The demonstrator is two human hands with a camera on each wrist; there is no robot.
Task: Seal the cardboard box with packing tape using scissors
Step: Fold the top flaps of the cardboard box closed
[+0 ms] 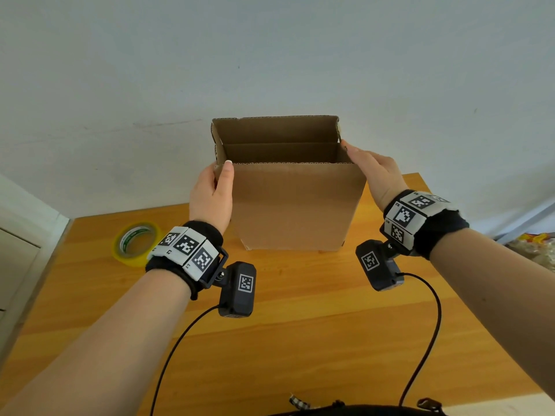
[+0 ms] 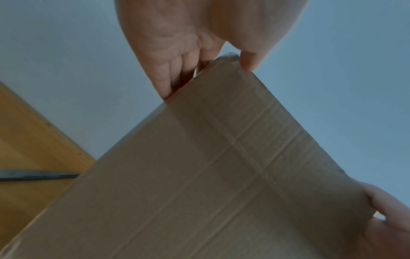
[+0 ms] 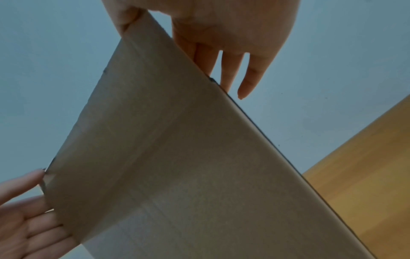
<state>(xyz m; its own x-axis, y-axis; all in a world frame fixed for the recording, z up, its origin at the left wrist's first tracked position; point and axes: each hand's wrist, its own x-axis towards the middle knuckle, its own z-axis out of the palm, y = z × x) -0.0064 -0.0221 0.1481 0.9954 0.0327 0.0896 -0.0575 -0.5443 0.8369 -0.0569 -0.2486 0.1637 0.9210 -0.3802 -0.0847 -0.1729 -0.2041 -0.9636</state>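
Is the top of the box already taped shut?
No, the cardboard box is open on top; the tape roll lies on the table.

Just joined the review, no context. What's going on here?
A person has both hands on an open cardboard box standing on the wooden table. The left hand grips its near-left top corner, and the right hand grips the near-right one. The flaps are up and nothing is taped. The tape roll lies untouched at left. What looks like the scissors also lies on the table.

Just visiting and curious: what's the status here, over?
Left hand, right hand grip cardboard box top corners. Box open, untaped. Tape roll, scissors idle on table.
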